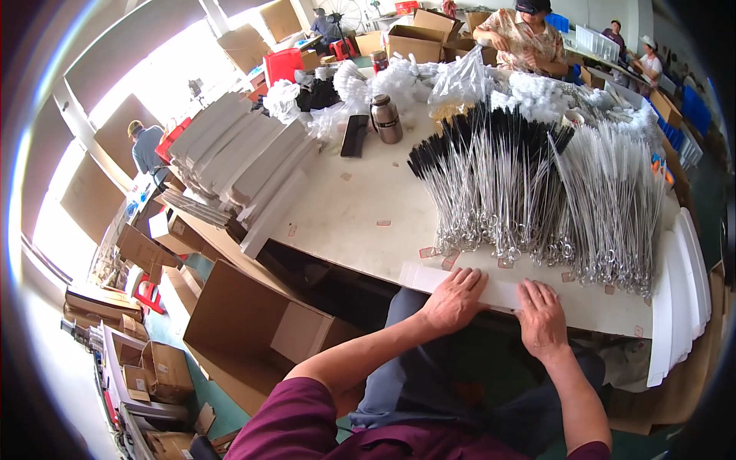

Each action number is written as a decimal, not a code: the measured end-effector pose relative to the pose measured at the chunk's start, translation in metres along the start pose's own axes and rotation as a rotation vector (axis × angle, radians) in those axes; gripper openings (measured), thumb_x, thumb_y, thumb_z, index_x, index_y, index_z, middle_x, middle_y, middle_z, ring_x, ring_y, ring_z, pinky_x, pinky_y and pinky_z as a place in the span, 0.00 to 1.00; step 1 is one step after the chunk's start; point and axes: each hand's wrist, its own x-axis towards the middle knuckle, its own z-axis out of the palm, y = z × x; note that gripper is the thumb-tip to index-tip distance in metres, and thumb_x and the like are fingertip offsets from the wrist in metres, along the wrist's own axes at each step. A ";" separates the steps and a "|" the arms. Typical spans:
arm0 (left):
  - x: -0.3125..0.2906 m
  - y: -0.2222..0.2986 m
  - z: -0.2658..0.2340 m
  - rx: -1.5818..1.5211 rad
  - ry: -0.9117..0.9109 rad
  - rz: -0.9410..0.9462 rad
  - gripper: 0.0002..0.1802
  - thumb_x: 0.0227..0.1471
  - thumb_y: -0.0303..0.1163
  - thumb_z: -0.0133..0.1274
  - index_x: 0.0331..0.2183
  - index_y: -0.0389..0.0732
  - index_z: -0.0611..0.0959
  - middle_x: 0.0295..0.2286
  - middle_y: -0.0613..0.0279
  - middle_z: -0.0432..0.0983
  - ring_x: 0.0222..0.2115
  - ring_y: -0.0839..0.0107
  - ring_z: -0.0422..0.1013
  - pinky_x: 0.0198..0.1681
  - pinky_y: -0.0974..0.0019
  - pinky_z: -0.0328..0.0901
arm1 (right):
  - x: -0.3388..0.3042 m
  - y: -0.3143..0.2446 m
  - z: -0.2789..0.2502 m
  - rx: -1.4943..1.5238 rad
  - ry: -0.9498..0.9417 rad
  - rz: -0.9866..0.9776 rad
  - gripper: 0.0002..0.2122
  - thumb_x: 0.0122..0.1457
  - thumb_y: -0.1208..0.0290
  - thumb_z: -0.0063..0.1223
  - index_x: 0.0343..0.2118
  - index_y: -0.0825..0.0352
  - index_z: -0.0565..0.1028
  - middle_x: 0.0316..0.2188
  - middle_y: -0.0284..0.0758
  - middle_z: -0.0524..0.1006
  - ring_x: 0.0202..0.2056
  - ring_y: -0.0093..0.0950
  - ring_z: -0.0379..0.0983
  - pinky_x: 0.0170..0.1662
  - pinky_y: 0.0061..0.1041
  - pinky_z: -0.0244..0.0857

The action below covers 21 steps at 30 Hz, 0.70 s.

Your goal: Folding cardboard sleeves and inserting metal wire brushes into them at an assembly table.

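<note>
A narrow white cardboard box (500, 294) lies along the front edge of the table. My left hand (455, 300) grips it near its middle, fingers over the top. At its right end, my right hand (543, 316) holds it with the fingers on top and the thumb at the near edge. Just beyond the hands stands a dense pile of thin wire brushes with looped ends. Black-bristled brushes (491, 176) are on the left of it, white-bristled brushes (613, 199) on the right. The undersides of both hands are hidden.
More flat white boxes are stacked at the table's left (238, 146) and right end (682, 295). A metal flask (386, 119) and a dark phone (354, 136) stand farther back, near plastic bags (460, 80). An opened brown carton (253, 330) sits below, left. A co-worker (529, 42) is across the table.
</note>
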 end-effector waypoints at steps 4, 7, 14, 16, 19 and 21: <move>-0.017 0.010 0.004 0.090 -0.031 0.029 0.48 0.54 0.55 0.59 0.61 0.26 0.67 0.61 0.39 0.63 0.64 0.47 0.59 0.69 0.47 0.52 | -0.016 -0.008 0.009 -0.013 -0.032 0.011 0.33 0.56 0.64 0.63 0.61 0.76 0.66 0.63 0.50 0.66 0.66 0.48 0.58 0.71 0.47 0.49; -0.018 0.011 0.007 0.147 -0.060 0.005 0.50 0.54 0.56 0.58 0.63 0.26 0.65 0.62 0.38 0.62 0.66 0.48 0.56 0.70 0.46 0.49 | -0.011 -0.021 0.021 -0.047 -0.065 0.057 0.37 0.55 0.62 0.64 0.64 0.77 0.62 0.65 0.52 0.63 0.68 0.48 0.56 0.72 0.46 0.47; -0.017 -0.010 -0.002 0.215 -0.176 -0.021 0.49 0.55 0.56 0.58 0.64 0.29 0.64 0.64 0.38 0.59 0.67 0.46 0.53 0.71 0.45 0.46 | 0.002 -0.028 0.037 -0.021 -0.061 0.047 0.38 0.55 0.68 0.63 0.66 0.78 0.58 0.67 0.52 0.60 0.69 0.48 0.54 0.73 0.45 0.44; -0.028 -0.030 -0.020 0.193 -0.142 -0.106 0.50 0.56 0.56 0.57 0.64 0.27 0.63 0.65 0.37 0.58 0.67 0.44 0.53 0.71 0.45 0.46 | -0.011 -0.012 0.029 -0.068 -0.053 0.101 0.38 0.55 0.68 0.63 0.66 0.78 0.58 0.67 0.52 0.60 0.69 0.48 0.54 0.74 0.45 0.44; -0.046 -0.050 -0.036 0.177 -0.129 -0.148 0.50 0.56 0.55 0.58 0.64 0.25 0.62 0.64 0.36 0.57 0.66 0.43 0.53 0.70 0.44 0.47 | -0.032 0.017 0.026 -0.156 -0.019 0.162 0.39 0.56 0.67 0.63 0.66 0.78 0.57 0.67 0.51 0.60 0.70 0.47 0.53 0.74 0.46 0.44; -0.049 -0.054 -0.036 0.194 -0.112 -0.145 0.50 0.57 0.54 0.58 0.63 0.24 0.61 0.64 0.35 0.58 0.66 0.43 0.54 0.70 0.43 0.48 | -0.035 0.016 0.019 -0.130 -0.030 0.179 0.39 0.56 0.66 0.63 0.66 0.78 0.57 0.67 0.51 0.60 0.70 0.47 0.53 0.74 0.46 0.44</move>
